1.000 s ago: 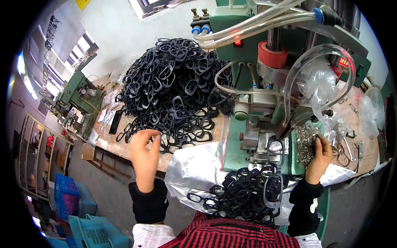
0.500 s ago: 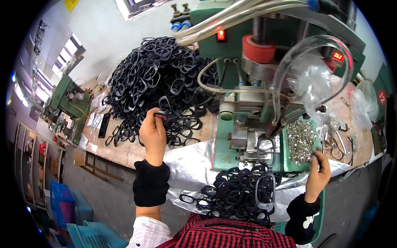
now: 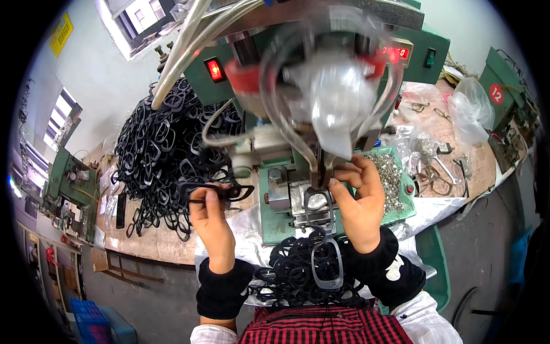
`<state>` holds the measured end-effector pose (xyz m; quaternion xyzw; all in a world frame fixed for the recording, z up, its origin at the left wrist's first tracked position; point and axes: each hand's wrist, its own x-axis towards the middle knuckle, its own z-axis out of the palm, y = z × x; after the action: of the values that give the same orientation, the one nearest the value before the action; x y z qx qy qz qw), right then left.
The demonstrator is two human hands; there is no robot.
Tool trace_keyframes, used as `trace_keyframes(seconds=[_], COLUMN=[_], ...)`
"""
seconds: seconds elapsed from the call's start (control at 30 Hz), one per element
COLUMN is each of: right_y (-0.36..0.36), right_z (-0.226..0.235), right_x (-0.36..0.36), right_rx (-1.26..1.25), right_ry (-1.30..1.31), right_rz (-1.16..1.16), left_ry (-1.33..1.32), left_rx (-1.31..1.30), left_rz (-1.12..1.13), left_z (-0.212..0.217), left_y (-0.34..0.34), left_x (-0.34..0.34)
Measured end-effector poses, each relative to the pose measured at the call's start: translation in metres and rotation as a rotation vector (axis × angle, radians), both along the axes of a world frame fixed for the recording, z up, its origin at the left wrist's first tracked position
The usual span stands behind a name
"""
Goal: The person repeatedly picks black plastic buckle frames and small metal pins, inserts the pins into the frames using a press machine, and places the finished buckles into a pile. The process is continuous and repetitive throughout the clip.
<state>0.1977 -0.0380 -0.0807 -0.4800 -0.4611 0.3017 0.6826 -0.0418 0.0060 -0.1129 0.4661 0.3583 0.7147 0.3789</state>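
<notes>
Feeding black eyeglass frames into the green press machine (image 3: 321, 103)
Left hand (image 3: 211, 221) is pinching a black frame (image 3: 215, 190) level; right hand (image 3: 358, 200) is gripping the grey frame (image 3: 321, 209) under the head, fingertips best staying aside.

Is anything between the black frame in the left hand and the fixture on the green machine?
Nothing visible blocks it. The left hand holds the black frame left of the fixture, where the right hand is already at a grey frame.
</notes>
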Motion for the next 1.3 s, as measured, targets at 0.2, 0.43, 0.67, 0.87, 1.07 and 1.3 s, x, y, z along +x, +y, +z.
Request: trace_keyframes(seconds=[0.2,0.43,0.67,0.87,1.07,1.3], right_y=[-0.011,-0.029,-0.018,-0.017,0.004,-0.039], right_z=[0.028,0.042,-0.054,-0.064,-0.051,-0.079], right_x=[-0.011,0.009,0.104,0.104,0.097,0.121], right_rx=[-0.107,-0.112,-0.209,-0.09,0.002,-0.112], right_ry=[0.371,-0.119,-1.005,-1.04,-1.348,-0.048], right_rz=[0.196,0.267,-0.418,-0.41,-0.22,-0.296], left_ry=[0.429,0.562,0.956,0.936,0.966,0.904], left_rx=[0.558,0.697,1.019,0.945,0.757,0.269], left_rz=[-0.09,-0.255,-0.259,-0.284,-0.23,0.821], left_z=[0.113,0.08,0.043,0.045,0.038,0.076], left_y=[-0.01,-0.029,-0.022,-0.024,-0.052,-0.082], left_x=[0.043,0.052,0.072,0.069,0.058,-0.074])
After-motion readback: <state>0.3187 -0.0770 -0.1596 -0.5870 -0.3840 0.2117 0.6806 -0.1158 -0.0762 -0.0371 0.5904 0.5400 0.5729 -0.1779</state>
